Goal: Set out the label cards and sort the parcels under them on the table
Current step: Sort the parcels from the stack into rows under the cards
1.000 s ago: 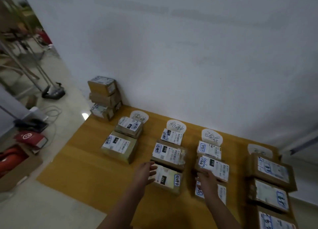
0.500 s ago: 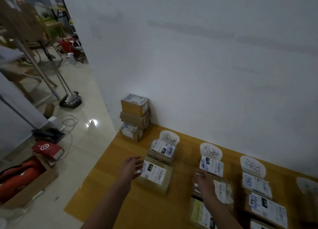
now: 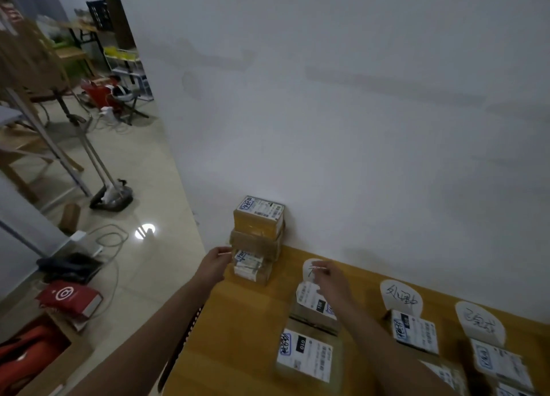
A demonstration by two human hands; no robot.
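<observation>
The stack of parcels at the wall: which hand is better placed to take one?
Probably the left hand: it is beside the stack, while the right hand is farther off, over a label card.

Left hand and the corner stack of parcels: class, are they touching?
Cannot tell. In the head view the left hand lies right beside the stack of parcels, but blur hides any contact or gap.
</observation>
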